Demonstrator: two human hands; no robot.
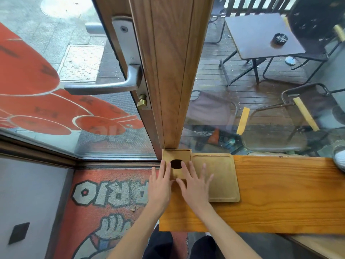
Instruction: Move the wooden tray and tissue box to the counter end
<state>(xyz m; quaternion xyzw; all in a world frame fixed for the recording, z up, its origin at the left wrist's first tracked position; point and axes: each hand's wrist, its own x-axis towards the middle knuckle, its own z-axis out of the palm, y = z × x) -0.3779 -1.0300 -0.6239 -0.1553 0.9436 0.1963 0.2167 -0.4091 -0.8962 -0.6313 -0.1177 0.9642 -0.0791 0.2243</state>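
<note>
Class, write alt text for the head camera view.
Two hands, left and right, rest open on a wooden tissue box at the counter's left end. A wooden tray lies directly right of the box, beside a window.

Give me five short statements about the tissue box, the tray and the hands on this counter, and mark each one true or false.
1. The tissue box sits at the counter's left end, by the wooden post. True.
2. The wooden tray lies left of the box. False: it lies right of it.
3. Both hands are at the box, left hand on its left side. True.
4. The right hand is closed in a fist. False: its fingers are spread.
5. The tray holds cups. False: it is bare.
</note>
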